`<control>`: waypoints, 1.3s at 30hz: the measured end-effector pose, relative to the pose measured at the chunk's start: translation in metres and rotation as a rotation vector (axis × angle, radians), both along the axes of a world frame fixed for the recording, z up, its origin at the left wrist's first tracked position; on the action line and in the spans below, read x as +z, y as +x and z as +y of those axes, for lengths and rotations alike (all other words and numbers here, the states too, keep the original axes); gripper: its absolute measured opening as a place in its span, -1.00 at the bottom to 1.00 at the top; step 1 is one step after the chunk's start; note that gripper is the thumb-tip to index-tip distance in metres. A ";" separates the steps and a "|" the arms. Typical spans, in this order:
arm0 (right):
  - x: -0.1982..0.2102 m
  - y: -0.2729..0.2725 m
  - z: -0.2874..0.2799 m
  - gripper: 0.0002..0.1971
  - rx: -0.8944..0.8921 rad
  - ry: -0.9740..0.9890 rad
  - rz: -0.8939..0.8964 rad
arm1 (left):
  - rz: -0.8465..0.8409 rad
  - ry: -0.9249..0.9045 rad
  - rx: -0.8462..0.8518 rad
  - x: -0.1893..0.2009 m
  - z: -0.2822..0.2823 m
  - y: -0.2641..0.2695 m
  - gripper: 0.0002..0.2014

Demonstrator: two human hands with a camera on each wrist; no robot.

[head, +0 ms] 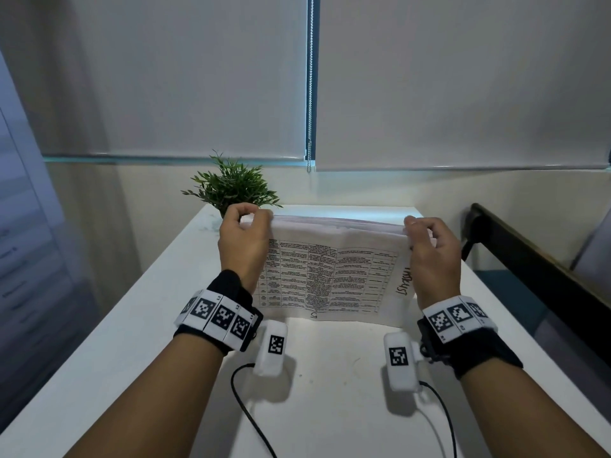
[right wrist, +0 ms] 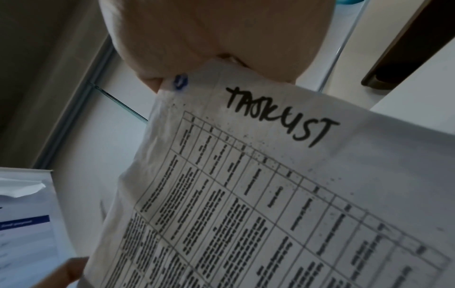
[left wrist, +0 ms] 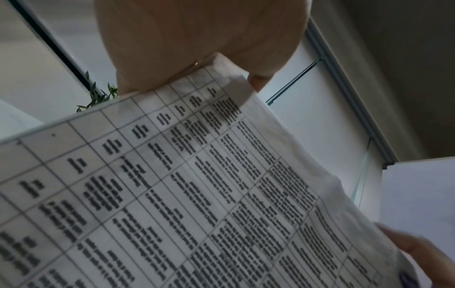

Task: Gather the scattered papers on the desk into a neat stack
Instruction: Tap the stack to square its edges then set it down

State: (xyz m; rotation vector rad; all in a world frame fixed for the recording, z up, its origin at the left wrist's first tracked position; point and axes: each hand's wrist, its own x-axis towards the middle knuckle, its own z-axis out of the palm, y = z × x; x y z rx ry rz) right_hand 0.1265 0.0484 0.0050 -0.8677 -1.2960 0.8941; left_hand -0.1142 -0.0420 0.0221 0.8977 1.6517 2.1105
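Observation:
A stack of papers (head: 330, 272) stands on its lower long edge on the white desk (head: 132, 325), tilted toward me. Its front sheet shows a printed table and the handwritten word "TASKLIST". My left hand (head: 246, 226) grips the stack's upper left corner, and my right hand (head: 426, 236) grips the upper right corner. The left wrist view shows the papers (left wrist: 197, 185) under my left hand (left wrist: 197, 39). In the right wrist view the papers (right wrist: 270, 185) run up into my right hand (right wrist: 221, 35), with a small blue mark near the gripped corner.
A small green plant (head: 231, 186) stands at the desk's back left, just behind my left hand. A dark wooden rail (head: 529, 259) runs along the right of the desk. Lowered window blinds (head: 429, 77) hang behind. Cables trail from both wrist units across the near desk.

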 end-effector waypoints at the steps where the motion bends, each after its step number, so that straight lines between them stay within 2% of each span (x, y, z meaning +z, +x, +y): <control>1: 0.000 0.000 -0.001 -0.72 -0.001 0.008 -0.011 | -0.007 -0.001 0.000 0.001 0.001 0.001 -0.93; 5: 0.001 0.000 0.000 -0.77 0.015 0.012 -0.010 | -0.005 0.034 -0.045 0.003 -0.001 -0.001 -0.91; 7: 0.002 0.003 -0.001 -0.79 0.067 0.037 -0.010 | 0.037 0.037 -0.122 0.001 -0.007 -0.001 -0.71; 8: 0.002 0.007 -0.001 -0.73 0.123 0.054 -0.021 | 0.059 0.026 -0.178 -0.002 -0.008 -0.004 -0.55; 10: -0.004 0.015 0.003 -0.44 0.262 0.042 -0.056 | 0.043 0.016 -0.304 -0.010 -0.013 -0.011 -0.34; 13: -0.018 0.023 0.014 -0.18 0.373 -0.033 -0.088 | 0.030 -0.029 -0.423 -0.020 -0.017 -0.019 -0.24; 15: -0.025 0.022 0.016 -0.26 0.393 -0.063 -0.116 | 0.082 -0.101 -0.398 -0.025 -0.015 -0.021 -0.26; 17: -0.025 0.020 0.015 -0.52 0.403 -0.083 -0.136 | 0.109 -0.135 -0.327 -0.028 -0.010 -0.023 -0.44; 19: -0.026 0.019 0.015 -0.66 0.401 -0.096 -0.144 | 0.096 -0.177 -0.292 -0.031 -0.008 -0.024 -0.60; 23: -0.028 0.020 0.017 -0.71 0.409 -0.105 -0.184 | 0.114 -0.194 -0.330 -0.033 -0.010 -0.022 -0.61; 29: -0.027 0.023 0.020 -0.72 0.419 -0.109 -0.191 | 0.137 -0.157 -0.297 -0.029 -0.010 -0.022 -0.59; 34: -0.042 0.021 0.019 -0.72 0.384 -0.191 -0.257 | 0.144 -0.271 -0.317 -0.043 -0.013 -0.017 -0.62; 39: -0.029 0.023 0.012 -0.68 0.405 -0.230 -0.182 | 0.121 -0.284 -0.335 -0.030 -0.019 -0.021 -0.60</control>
